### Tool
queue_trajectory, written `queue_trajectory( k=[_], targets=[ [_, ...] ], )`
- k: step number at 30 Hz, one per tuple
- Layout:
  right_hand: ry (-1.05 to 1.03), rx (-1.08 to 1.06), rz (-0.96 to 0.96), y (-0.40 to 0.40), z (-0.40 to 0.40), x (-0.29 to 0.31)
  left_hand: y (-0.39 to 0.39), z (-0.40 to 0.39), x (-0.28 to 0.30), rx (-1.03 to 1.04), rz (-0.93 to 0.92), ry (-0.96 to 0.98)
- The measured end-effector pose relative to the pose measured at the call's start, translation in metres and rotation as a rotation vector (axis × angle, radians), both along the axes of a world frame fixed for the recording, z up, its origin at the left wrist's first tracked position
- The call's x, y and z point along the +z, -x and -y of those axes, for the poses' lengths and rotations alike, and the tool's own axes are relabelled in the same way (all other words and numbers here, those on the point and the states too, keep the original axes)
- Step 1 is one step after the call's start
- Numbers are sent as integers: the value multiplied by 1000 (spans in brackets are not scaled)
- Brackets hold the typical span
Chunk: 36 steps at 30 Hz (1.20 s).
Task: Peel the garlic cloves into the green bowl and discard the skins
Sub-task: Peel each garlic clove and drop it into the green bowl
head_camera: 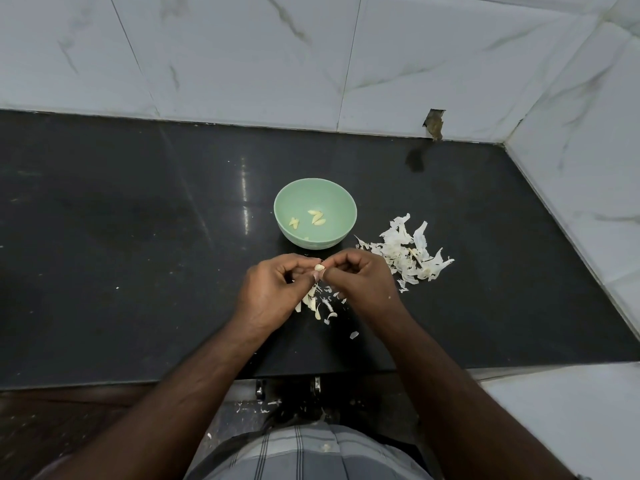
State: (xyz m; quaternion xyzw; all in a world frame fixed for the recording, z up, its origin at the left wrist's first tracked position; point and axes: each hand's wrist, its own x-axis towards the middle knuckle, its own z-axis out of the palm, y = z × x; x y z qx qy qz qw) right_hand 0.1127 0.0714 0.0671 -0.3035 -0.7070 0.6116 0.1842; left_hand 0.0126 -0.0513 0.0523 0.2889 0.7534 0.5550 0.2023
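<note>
A green bowl stands on the black counter and holds several peeled garlic cloves. Just in front of it, my left hand and my right hand meet with curled fingers. Between their fingertips they pinch one small garlic clove. Under the hands lie a few loose cloves and skin scraps. A heap of white garlic skins lies right of the bowl.
White marble-look wall tiles rise behind the counter and along its right side. A chipped hole shows at the back wall's base. Skin bits lie on the floor below the counter's front edge.
</note>
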Motion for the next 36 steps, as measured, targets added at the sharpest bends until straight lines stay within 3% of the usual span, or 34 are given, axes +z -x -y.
queue_trajectory(
  k=[19, 23, 29, 36],
  targets=[
    [126, 19, 35, -2, 1, 12, -6, 7, -1, -27, -121, -68],
    [108, 12, 32, -2, 1, 14, -7, 4, -1, -39, -76, -64],
    [226, 15, -24, -7, -6, 14, -2, 1, -2, -25, 156, -103],
    [205, 51, -57, -9, -5, 12, -4, 0, -1, -6, 336, -157]
  ],
)
